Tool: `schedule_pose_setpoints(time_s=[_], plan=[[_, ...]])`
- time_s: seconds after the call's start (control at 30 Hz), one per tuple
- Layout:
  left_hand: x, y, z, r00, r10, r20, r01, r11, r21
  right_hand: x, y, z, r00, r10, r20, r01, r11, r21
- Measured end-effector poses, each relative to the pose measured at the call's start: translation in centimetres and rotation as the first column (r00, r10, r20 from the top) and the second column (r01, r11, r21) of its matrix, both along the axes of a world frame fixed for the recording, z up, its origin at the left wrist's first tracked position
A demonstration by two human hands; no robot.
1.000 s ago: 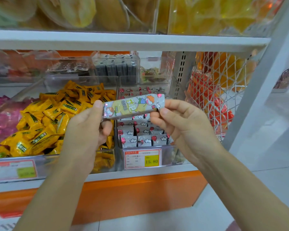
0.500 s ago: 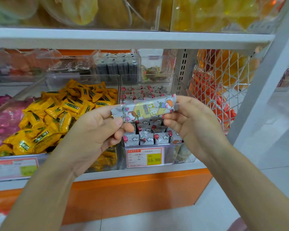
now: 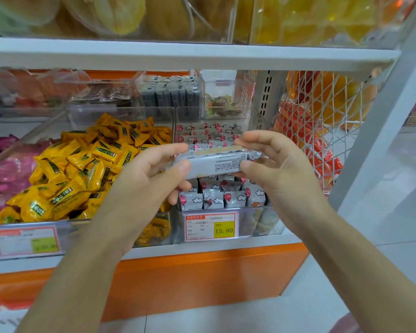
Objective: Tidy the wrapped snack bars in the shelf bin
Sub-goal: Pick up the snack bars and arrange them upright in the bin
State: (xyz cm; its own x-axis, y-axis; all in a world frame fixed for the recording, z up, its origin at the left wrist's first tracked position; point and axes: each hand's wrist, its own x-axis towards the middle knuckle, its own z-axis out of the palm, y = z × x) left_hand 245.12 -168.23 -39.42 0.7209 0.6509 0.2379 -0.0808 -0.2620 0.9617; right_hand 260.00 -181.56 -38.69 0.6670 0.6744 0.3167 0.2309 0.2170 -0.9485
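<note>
Both hands are up at frame centre with one wrapped snack bar [image 3: 211, 162] between them, held level. Its grey back panel with fine print faces the camera.

- The left hand [image 3: 154, 179] pinches the bar's 9 o'clock end, thumb on the near face and fingers curled behind.
- The right hand [image 3: 281, 169] pinches the 3 o'clock end, thumb tip against the wrapper and the other fingers arched over the top edge.

The bar is in the air, above and just in front of the clear shelf bin [image 3: 257, 222]. The bin sits at 6 o'clock from the bar, with a price tag [image 3: 211, 227] on its front wall. The stocked bars [image 3: 223, 198] inside have grey wrappers with clouds and red balloons. They stand on end in rows, and the front row looks tight.

A heap of yellow sweets [image 3: 87, 169] is at 9 o'clock in the neighbouring bin. A white wire basket [image 3: 322, 121] with orange packs is at 2 o'clock.

Likely step: one bar has been lifted out for checking or reorienting and is not yet slotted back in.

The next move probably calls for turning the bar so it matches its neighbours, then lowering it toward 6 o'clock. No open gap is visible, because the hands and bar hide the middle rows. One hand may need to let go and part the row first.
</note>
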Motion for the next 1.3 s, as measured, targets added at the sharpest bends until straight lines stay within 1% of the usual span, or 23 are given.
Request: schedule_pose_setpoints(time_s=[0.07,0.17,0.37,0.53,0.7,0.8,0.97,1.03,1.13,1.2,1.27,1.3], plan=[[0.2,-0.1,0.0,0.998,0.064,0.021,-0.065,0.997,0.035,-0.2,0.0,0.0,0.999,0.009,0.046,-0.008,1.000,-0.017],[0.2,-0.3,0.1,0.996,0.085,0.017,-0.086,0.994,0.064,-0.5,0.0,0.0,0.999,0.004,0.034,-0.003,1.000,-0.014],[0.6,-0.8,0.2,0.996,0.090,0.008,-0.090,0.985,0.146,-0.6,0.1,-0.1,0.993,-0.097,0.070,0.099,0.995,-0.031],[1.0,-1.7,-0.1,0.990,0.140,-0.021,-0.131,0.963,0.235,-1.1,0.4,-0.3,0.960,-0.224,0.169,0.232,0.972,-0.027],[1.3,-1.9,-0.1,0.972,0.235,-0.006,-0.228,0.947,0.227,-1.7,0.4,-0.4,0.941,-0.236,0.242,0.250,0.968,-0.027],[1.2,-1.8,0.1,0.966,0.260,0.010,-0.256,0.944,0.208,-1.9,0.4,-0.5,0.938,-0.227,0.264,0.243,0.969,-0.031],[1.1,-1.9,0.1,0.971,0.238,0.006,-0.232,0.941,0.248,-1.7,0.5,-0.5,0.955,-0.237,0.177,0.246,0.969,-0.029],[1.1,-2.0,0.1,0.978,0.210,-0.012,-0.198,0.939,0.283,-1.6,0.5,-0.4,0.963,-0.242,0.114,0.246,0.969,-0.023],[1.4,-2.4,-0.2,0.974,0.207,-0.087,-0.149,0.886,0.439,-1.5,0.6,-0.5,0.975,-0.217,-0.053,0.219,0.976,0.023],[1.8,-2.5,-0.3,0.968,0.240,-0.078,-0.169,0.846,0.507,-1.5,0.7,-0.5,0.971,-0.194,-0.141,0.204,0.977,0.060],[1.9,-2.3,-0.4,0.966,0.258,-0.032,-0.211,0.850,0.483,-1.7,0.7,-0.6,0.971,-0.119,-0.206,0.144,0.983,0.112],[2.0,-2.2,-0.3,0.965,0.263,-0.011,-0.227,0.853,0.470,-1.8,0.8,-0.6,0.975,-0.075,-0.208,0.104,0.986,0.131]])
